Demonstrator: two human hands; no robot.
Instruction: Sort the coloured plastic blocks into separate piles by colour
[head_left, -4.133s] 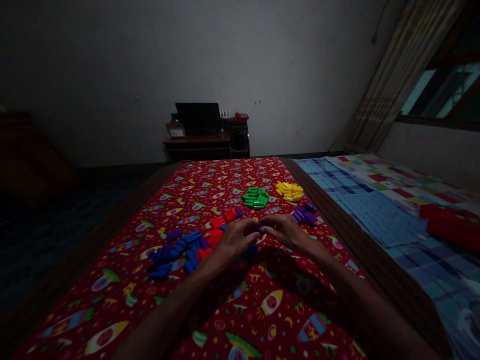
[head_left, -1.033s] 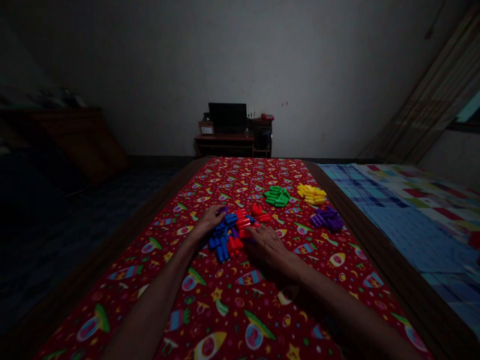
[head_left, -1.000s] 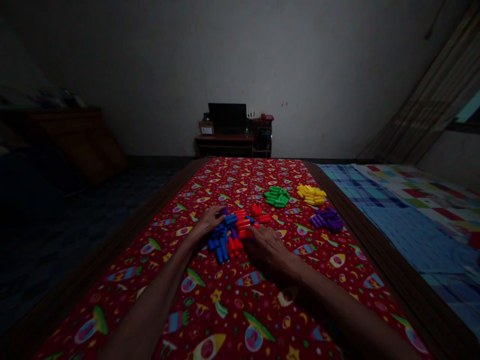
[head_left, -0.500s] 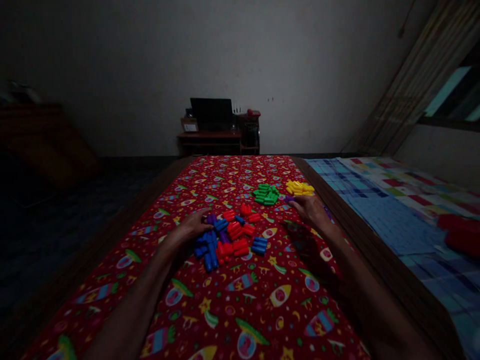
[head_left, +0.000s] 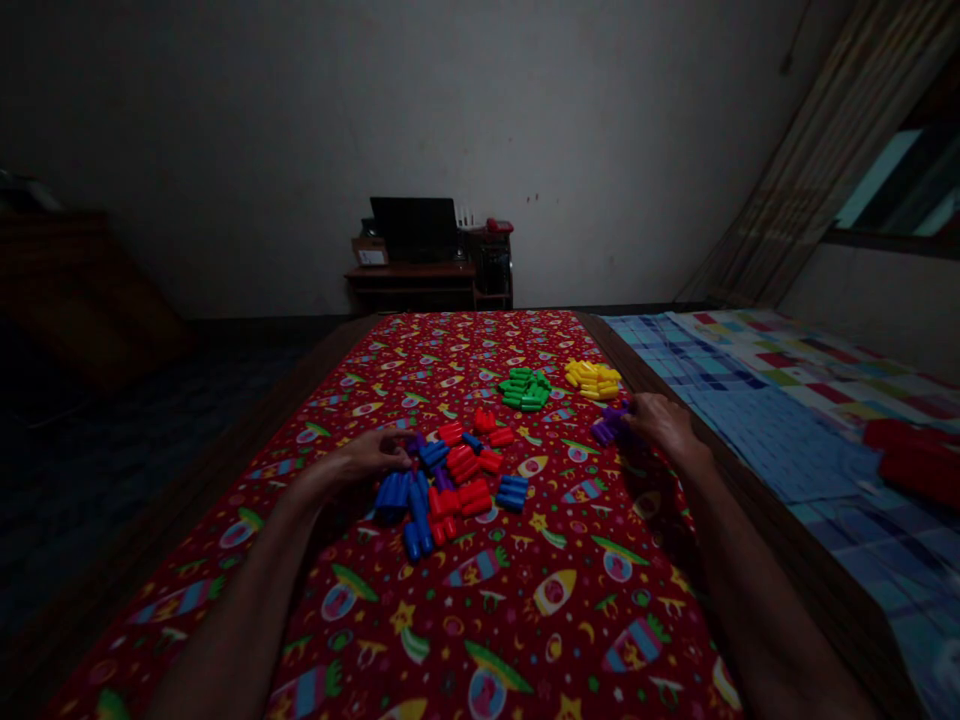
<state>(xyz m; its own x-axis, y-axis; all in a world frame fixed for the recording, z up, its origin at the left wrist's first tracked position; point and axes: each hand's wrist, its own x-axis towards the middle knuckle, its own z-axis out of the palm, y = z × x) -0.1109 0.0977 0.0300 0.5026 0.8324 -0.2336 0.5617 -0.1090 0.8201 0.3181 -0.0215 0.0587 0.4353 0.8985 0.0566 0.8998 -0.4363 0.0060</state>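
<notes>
Right hand (head_left: 660, 425): I'm resting its curled fingers against the purple tube-block pile (head_left: 603, 430), right of centre; I cannot tell if they are gripping a block.
Left hand (head_left: 377, 452): I'm holding it half open, left of centre, fingertips at a purple block (head_left: 415, 443); whether it is pinched, I cannot tell.
Mixed cluster: red blocks (head_left: 463, 463) and blue blocks (head_left: 392, 495) are lying together around mid-frame.
Far piles: green blocks (head_left: 525, 390) and yellow blocks (head_left: 592, 380) are lying higher, right of centre.
Handling: I'm judging that a light pinch and a low release suit these round-sided pieces, sparing neighbours a nudge.
Box label (head_left: 370, 257): it's showing white, upper left of centre; I'm reading no words.
Monitor (head_left: 414, 227): I'm making out no brand.
</notes>
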